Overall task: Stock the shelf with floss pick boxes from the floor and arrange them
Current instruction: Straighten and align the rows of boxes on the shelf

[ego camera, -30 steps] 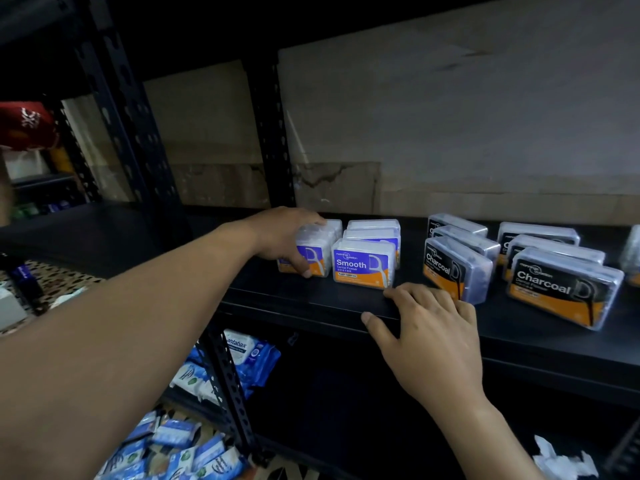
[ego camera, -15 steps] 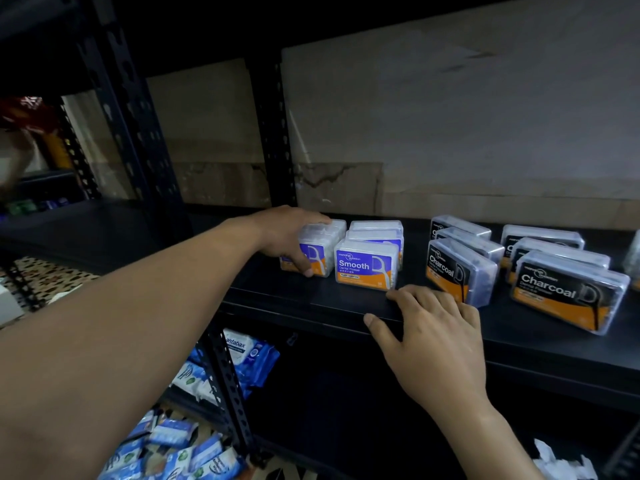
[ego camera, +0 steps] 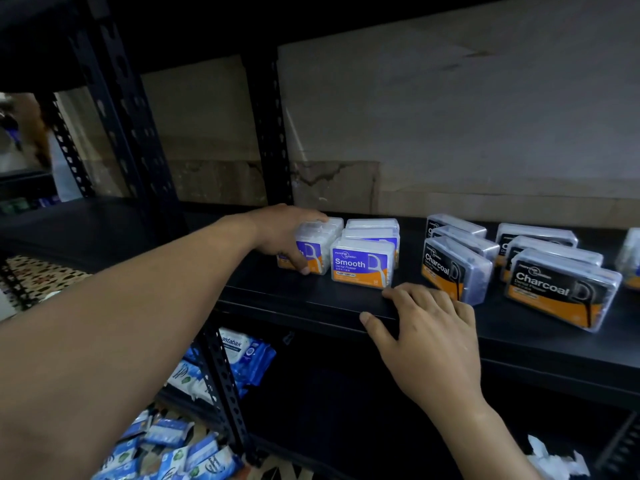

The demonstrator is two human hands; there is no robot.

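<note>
Wipes (ego camera: 242,355) lie low left. Left hand (ego camera: 282,233) clamps thumb and fingers around the leftmost purple box (ego camera: 318,251) on the shelf (ego camera: 277,289). Right hand (ego camera: 427,327) rests loose-fingered on the shelf edge, holding nothing, near the black boxes (ego camera: 561,289).

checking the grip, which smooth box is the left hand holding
The leftmost Smooth box: the left hand grips it, thumb on its label. The Smooth box beside it is not gripped.

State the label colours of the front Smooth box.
Front Smooth box: blue-purple above, orange band below; head view.
</note>
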